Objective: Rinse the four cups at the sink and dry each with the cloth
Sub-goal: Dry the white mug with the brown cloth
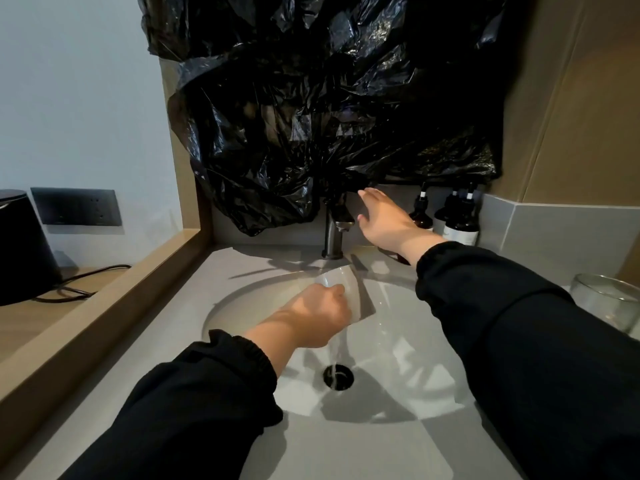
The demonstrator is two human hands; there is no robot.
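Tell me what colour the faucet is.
The faucet is dark metallic grey, clearest in the head view.

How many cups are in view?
2. A white cup in the left hand over the sink, a clear glass at the right edge of the counter. Others may be hidden.

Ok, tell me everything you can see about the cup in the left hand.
The cup looks pale and translucent; whether it is glass or plastic I cannot tell. The left hand grips it around the side, tilted, over the sink basin just below the faucet. Water streams down from it toward the drain.
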